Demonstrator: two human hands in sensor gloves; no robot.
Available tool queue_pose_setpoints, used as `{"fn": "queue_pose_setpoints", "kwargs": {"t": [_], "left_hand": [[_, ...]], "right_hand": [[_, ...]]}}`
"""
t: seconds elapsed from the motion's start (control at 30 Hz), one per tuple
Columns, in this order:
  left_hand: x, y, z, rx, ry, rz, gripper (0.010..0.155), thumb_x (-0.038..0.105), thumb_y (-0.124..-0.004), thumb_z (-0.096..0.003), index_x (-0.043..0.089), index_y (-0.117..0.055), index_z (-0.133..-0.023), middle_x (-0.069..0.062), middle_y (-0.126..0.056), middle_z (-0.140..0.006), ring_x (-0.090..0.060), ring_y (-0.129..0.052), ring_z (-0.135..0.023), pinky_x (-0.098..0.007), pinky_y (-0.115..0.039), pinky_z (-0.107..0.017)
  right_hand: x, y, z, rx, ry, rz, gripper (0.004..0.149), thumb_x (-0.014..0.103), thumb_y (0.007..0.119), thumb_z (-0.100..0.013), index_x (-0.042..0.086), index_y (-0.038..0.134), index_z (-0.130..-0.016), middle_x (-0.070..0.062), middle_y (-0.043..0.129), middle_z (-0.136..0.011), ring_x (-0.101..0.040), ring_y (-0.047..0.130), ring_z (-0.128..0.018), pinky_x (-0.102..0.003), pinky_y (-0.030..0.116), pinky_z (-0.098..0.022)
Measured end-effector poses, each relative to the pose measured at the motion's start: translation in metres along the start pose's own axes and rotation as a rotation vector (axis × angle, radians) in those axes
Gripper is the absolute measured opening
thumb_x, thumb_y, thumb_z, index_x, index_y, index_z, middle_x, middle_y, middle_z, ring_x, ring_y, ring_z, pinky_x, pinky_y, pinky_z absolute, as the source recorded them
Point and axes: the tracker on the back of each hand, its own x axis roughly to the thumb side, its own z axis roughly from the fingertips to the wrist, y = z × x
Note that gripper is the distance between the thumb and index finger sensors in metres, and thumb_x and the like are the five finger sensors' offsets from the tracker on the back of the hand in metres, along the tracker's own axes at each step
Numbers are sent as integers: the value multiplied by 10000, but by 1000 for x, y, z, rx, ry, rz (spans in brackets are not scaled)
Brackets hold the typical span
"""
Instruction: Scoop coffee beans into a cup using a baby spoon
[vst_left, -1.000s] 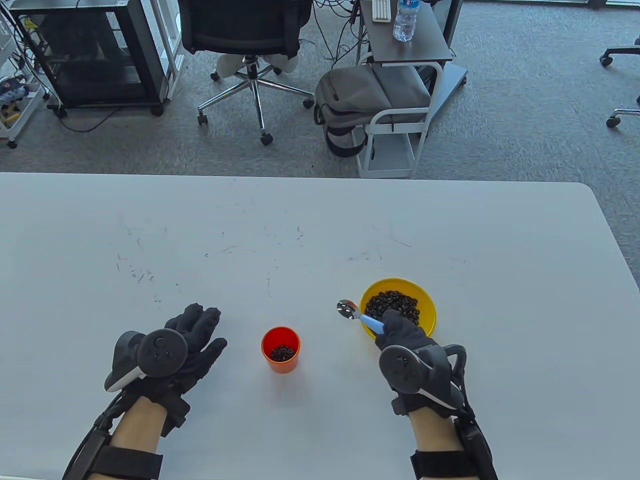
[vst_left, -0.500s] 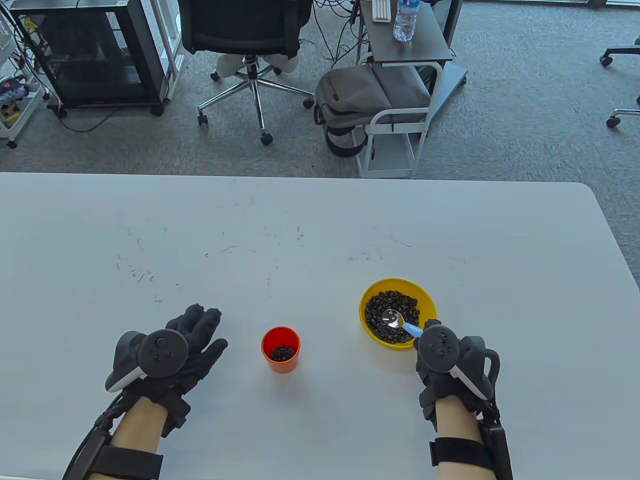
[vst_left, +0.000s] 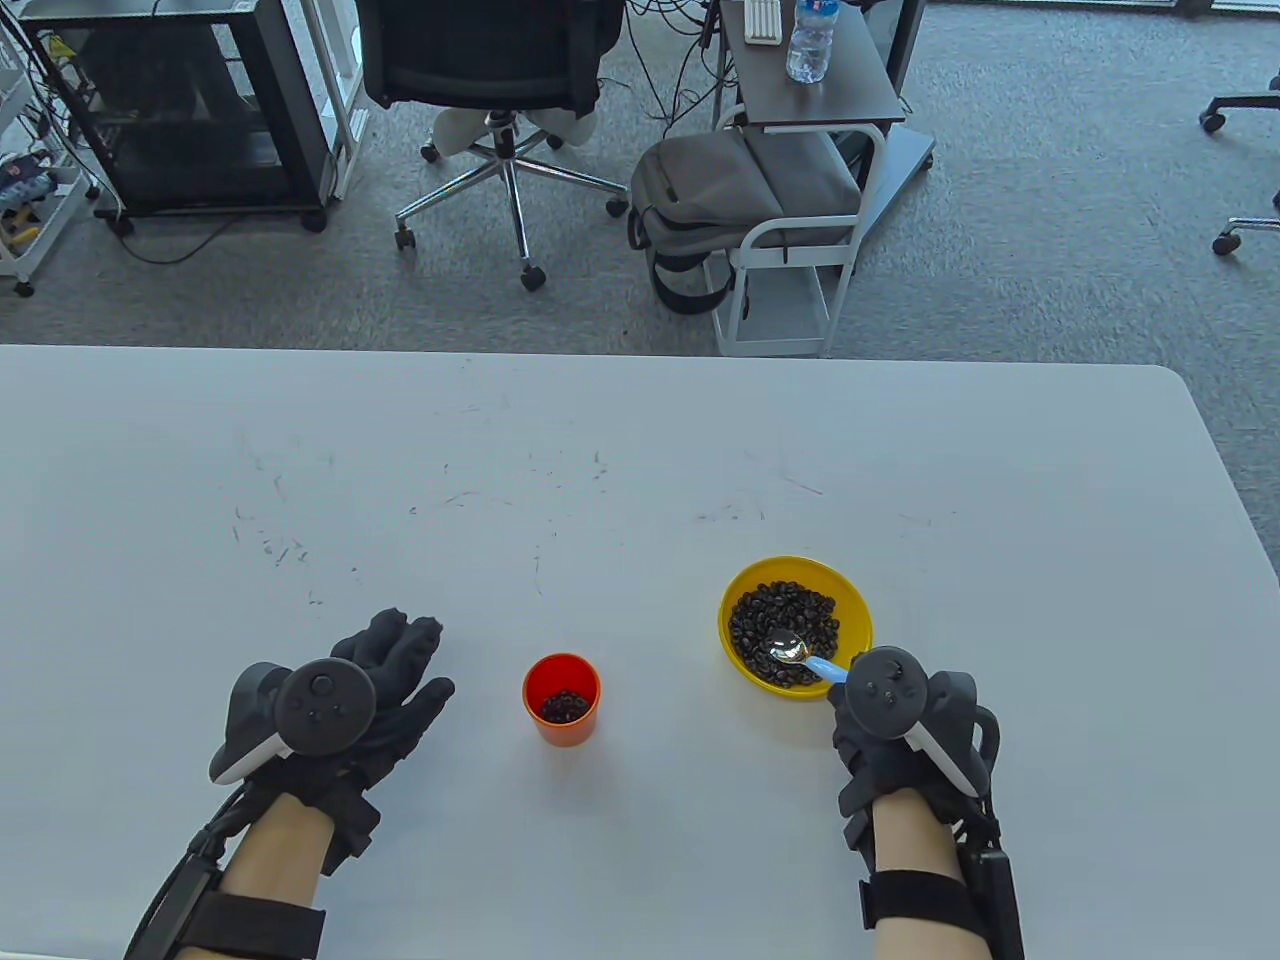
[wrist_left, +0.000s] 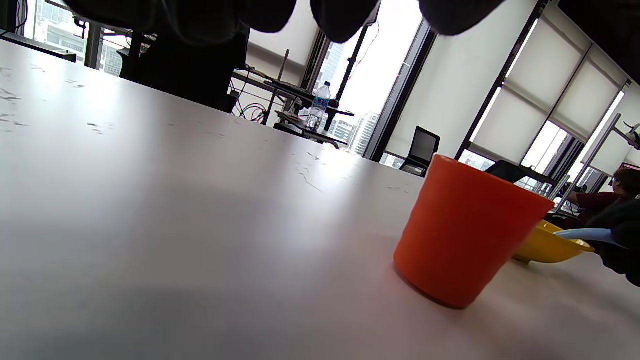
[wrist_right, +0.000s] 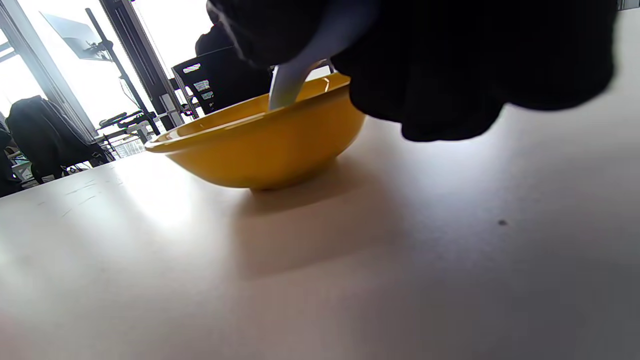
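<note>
A yellow bowl (vst_left: 737, 593) of coffee beans (vst_left: 785, 611) stands at the right front of the white table (vst_left: 600, 450). My right hand (vst_left: 880, 715) grips the blue handle of a baby spoon (vst_left: 800, 655); its metal tip lies in the beans near the bowl's near edge. The handle (wrist_right: 292, 82) and bowl (wrist_right: 260, 145) show in the right wrist view. An orange cup (vst_left: 562, 700) with some beans in it stands between the hands; it also shows in the left wrist view (wrist_left: 465, 230). My left hand (vst_left: 375, 690) rests flat and empty on the table, left of the cup.
Beyond the table's far edge stand an office chair (vst_left: 500, 80), a grey backpack (vst_left: 740, 190) on a white cart and a water bottle (vst_left: 810, 40). The table's right edge (vst_left: 1225, 480) is near the bowl.
My right hand swung the spoon from left of the bowl's rim to over the beans, then drew it slightly down and toward me into them. The left hand stayed still.
</note>
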Motion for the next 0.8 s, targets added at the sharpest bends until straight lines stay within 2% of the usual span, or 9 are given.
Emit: {"fn": "queue_pose_setpoints", "kwargs": {"t": [0.2, 0.37, 0.53, 0.8], "left_hand": [[0, 0, 0, 2, 1, 0, 670, 482, -596, -643, 89, -472, -1171, -317, -371, -1147, -616, -506, -986, -751, -521, -626], [-1, 1, 0, 5, 0, -7, 669, 482, -596, -643, 89, -472, -1170, -318, -370, -1147, -618, -505, -986, -751, -520, -626], [0, 2, 1, 18, -3, -21, 669, 481, -596, -643, 88, -471, -1170, -318, -370, -1147, -617, -504, -986, -752, -519, -626], [6, 5, 8, 52, -21, -58, 667, 478, -597, -642, 87, -471, -1168, -318, -371, -1145, -617, -503, -983, -752, -517, -624]], "right_hand": [[-3, -1, 1, 8, 14, -10, 572, 304, 682, -565, -108, 622, -957, -331, 830, -796, -484, 931, -478, -464, 860, -298], [-2, -10, 3, -19, 21, 58, 623, 340, 685, -573, -111, 571, -988, -371, 761, -853, -522, 893, -543, -477, 851, -318], [3, -23, 9, -109, -9, 84, 658, 365, 695, -574, -108, 543, -1004, -401, 683, -903, -556, 846, -596, -496, 836, -334], [36, -28, 20, -177, -204, 126, 741, 463, 708, -563, -74, 511, -1034, -399, 576, -982, -605, 727, -720, -597, 763, -445]]}}
